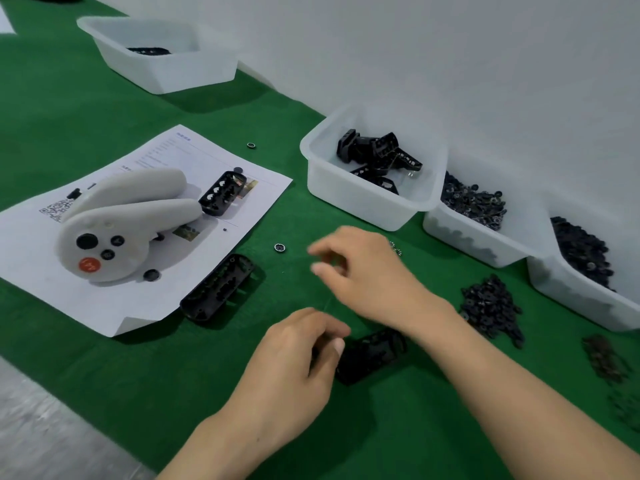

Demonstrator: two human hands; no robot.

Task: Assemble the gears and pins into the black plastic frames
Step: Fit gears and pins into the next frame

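Note:
My left hand grips the left end of a black plastic frame lying on the green mat near the front. My right hand hovers above the mat just beyond that frame, blurred, its fingers curled toward the thumb; whether it pinches a small part I cannot tell. A second black frame lies at the paper's edge, and a third rests on the paper. A small loose gear sits on the mat left of my right hand.
A white bin holds several black frames; two bins to its right hold small black gears. A gear pile lies on the mat. Two white controllers sit on the paper sheet. Another bin stands far left.

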